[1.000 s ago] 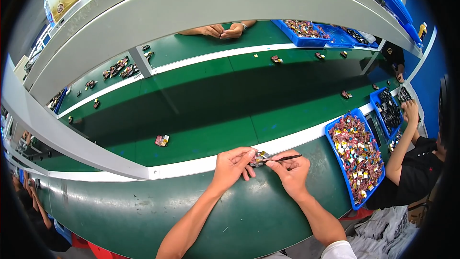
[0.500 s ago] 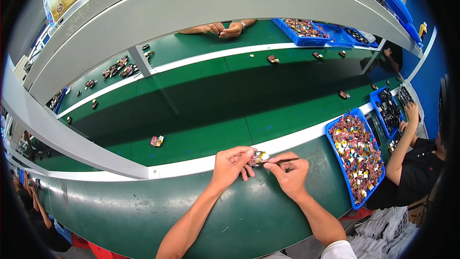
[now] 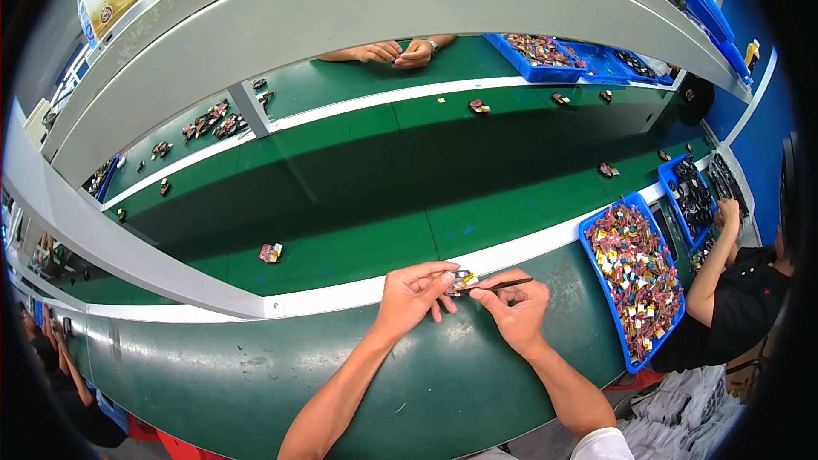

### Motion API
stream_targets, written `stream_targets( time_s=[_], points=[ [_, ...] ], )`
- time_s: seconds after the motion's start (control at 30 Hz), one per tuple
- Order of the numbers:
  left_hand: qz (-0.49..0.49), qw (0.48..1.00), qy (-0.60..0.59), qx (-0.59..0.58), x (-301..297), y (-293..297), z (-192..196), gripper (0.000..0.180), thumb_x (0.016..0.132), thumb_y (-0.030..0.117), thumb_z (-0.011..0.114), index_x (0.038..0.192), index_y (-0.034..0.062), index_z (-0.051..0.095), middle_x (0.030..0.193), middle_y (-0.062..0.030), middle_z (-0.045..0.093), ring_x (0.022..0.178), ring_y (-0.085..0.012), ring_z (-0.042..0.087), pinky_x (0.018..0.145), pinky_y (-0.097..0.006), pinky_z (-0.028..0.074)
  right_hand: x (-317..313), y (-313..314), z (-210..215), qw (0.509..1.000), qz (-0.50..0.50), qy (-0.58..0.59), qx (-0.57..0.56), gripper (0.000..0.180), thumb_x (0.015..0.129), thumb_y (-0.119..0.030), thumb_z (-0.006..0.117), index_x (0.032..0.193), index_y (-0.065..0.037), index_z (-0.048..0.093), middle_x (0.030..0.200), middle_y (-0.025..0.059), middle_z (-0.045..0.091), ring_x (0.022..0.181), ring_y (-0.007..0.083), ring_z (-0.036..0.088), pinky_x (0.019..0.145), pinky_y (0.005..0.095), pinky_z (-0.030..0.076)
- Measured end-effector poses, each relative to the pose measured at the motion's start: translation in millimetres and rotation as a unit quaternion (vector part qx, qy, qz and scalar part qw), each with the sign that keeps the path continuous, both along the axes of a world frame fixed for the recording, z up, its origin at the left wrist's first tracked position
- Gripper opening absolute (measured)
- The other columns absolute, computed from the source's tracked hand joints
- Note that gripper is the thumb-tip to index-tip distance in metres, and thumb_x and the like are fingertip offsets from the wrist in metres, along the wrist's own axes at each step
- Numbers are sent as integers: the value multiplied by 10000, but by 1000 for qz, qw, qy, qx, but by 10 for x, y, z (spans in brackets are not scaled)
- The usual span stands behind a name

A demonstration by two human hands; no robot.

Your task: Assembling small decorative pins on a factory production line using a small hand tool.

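Over the near edge of the green bench, my left hand (image 3: 406,300) pinches a small assembly (image 3: 465,279) between thumb and fingers. It has a dark casing with reddish, yellow and white bits; its exact kind is too small to make out. My right hand (image 3: 518,313) is closed on a thin dark stick-like tool (image 3: 513,283), possibly tweezers. The tool's tip end meets the assembly, partly hidden by the fingers. To the right of my right hand stands a blue tray (image 3: 606,300) heaped with small reddish parts (image 3: 635,277) bearing white and yellow pieces.
Beyond the white rail (image 3: 528,247) runs a green conveyor belt (image 3: 358,243) with scattered assemblies, one (image 3: 271,253) at near left. A grey beam (image 3: 409,0) spans overhead. On the right a co-worker's arm (image 3: 717,260) reaches past a tray of black parts (image 3: 688,196); another person's hands (image 3: 396,54) are opposite.
Pieces on the belt have shifted slightly left. The assembly in my left hand looks slightly turned, showing more of its dark casing. The co-worker's hand at right has moved slightly nearer.
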State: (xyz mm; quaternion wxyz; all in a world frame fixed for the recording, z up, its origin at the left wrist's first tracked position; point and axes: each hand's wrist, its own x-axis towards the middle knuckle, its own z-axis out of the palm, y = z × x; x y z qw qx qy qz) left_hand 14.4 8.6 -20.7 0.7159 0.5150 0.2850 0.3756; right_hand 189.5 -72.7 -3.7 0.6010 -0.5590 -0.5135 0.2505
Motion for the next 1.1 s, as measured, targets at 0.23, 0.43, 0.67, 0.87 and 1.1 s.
stream_targets(
  time_s=[0.23, 0.43, 0.67, 0.87, 1.1],
  points=[
    [7, 1000, 6, 4, -1, -9, -13, 253, 999, 112, 636, 1180, -58, 683, 841, -126, 718, 640, -166, 709, 459, -236, 510, 4, -11, 3, 1000, 10, 5, -9, 127, 791, 12, 826, 860, -6, 721, 590, -50, 594, 468, -28, 386, 444, 187, 251],
    [28, 1000, -1, 0, -4, 3, 9, 255, 1004, 100, 617, 1182, -72, 678, 835, -122, 707, 638, -180, 710, 459, -237, 512, -8, -2, 27, 1000, -2, -4, 4, 131, 787, 0, 832, 862, -3, 724, 599, -36, 616, 455, -23, 404, 443, 190, 266],
    [29, 1000, -1, -1, 4, -14, -6, 260, 1001, 103, 618, 1181, -75, 676, 821, -119, 702, 639, -178, 707, 466, -237, 517, -28, -16, 40, 990, -13, -128, 56, 132, 746, -30, 852, 843, -29, 762, 692, 10, 705, 414, 34, 421, 452, 223, 331],
    [28, 1000, 10, 5, 30, -19, -25, 251, 998, 98, 620, 1173, -72, 682, 810, -126, 715, 634, -168, 703, 469, -235, 518, -28, -18, 56, 984, -15, -162, 78, 124, 740, -39, 849, 828, -53, 764, 643, 20, 677, 401, 57, 407, 435, 243, 330],
    [43, 999, 30, 8, 0, -42, 15, 228, 982, 92, 651, 1147, -57, 702, 852, -136, 729, 617, -137, 677, 477, -235, 518, -47, 34, 64, 976, 7, -184, 113, 133, 711, -25, 849, 796, -79, 761, 505, -2, 541, 388, 75, 392, 428, 250, 311]
  ],
)
